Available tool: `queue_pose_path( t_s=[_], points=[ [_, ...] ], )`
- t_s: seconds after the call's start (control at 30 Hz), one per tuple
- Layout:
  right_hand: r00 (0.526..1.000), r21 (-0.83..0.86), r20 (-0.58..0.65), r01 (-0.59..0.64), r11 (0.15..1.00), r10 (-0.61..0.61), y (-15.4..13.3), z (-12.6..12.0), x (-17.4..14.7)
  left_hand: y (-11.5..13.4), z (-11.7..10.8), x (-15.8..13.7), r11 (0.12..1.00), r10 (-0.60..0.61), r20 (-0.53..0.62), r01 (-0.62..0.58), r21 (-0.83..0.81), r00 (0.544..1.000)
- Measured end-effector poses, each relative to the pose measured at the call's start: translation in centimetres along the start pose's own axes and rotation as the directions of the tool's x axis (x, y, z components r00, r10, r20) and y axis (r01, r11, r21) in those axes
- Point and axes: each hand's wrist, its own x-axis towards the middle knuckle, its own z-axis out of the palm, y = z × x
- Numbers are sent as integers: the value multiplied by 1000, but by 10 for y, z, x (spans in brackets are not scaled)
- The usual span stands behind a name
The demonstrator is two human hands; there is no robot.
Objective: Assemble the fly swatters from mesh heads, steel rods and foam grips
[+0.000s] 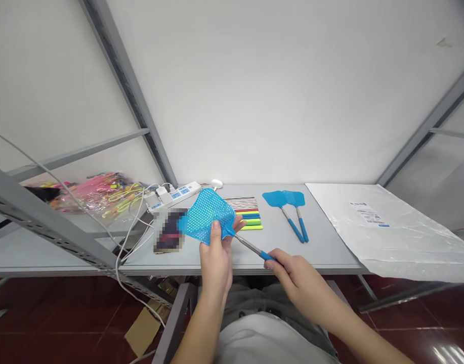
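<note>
A blue fly swatter (209,215) with a perforated head and a thin metal shaft is held between my two hands above the table's front edge. My left hand (216,253) grips the head near its neck, thumb on top and fingers behind. The blue handle end is wrapped by my right hand (292,273), which hides most of the grip. Behind the held swatter lie metal rods (244,202) and several coloured handles (252,221) in red, blue, green and yellow. Two more blue fly swatters (288,198) rest on the table to the right, their heads overlapping.
A white power strip (186,190) with plugs and cables sits at the back left. Bags of colourful items (102,194) lie beyond the grey metal post (65,222). A white plastic package (372,232) covers the right side. Cardboard (142,328) is on the floor.
</note>
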Motion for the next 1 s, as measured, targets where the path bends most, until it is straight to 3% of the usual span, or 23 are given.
queue_pose_path(
  t_s=[0.1, 0.2, 0.3, 0.4, 0.5, 0.6, 0.7, 0.77, 0.8, 0.87, 1.0],
  points=[
    [1000, 112, 16, 18, 994, -20, 4, -4, 7, -4, 1, 1, 999, -9, 10, 10, -45, 1000],
    [990, 410, 143, -43, 911, -17, 10, -7, 13, -2, 1, -1, 999, 7, 43, -5, -54, 999],
    [947, 704, 322, -230, 672, -13, 16, -4, 14, 2, 2, -2, 1000, 17, 89, -15, -27, 996],
    [889, 817, 454, -391, 424, -56, 18, -1, 11, 6, 2, -3, 1000, -10, 140, 9, 6, 990],
    [849, 820, 520, -466, 331, -95, 18, -2, 9, 11, 0, -3, 999, -40, 167, 37, 22, 985],
    [872, 812, 483, -412, 413, -79, 17, -1, 10, 12, -2, -3, 998, -56, 190, 51, 34, 980],
    [964, 662, 265, -180, 727, -3, 14, 0, 9, 6, -3, -6, 992, -116, 227, 99, 85, 967],
    [997, 386, 78, -37, 922, 7, 12, 0, 6, -2, -2, -9, 979, -191, 256, 163, 125, 948],
    [1000, 243, 9, 2, 970, -4, 11, -1, 5, -7, -1, -11, 970, -230, 269, 199, 138, 935],
    [997, 50, -64, 37, 998, -34, 10, -3, 2, -17, 2, -17, 955, -288, 292, 252, 154, 912],
    [988, -45, -126, 88, 995, -93, 12, -9, 0, -30, 9, -30, 936, -337, 376, 266, 228, 863]
  ],
)
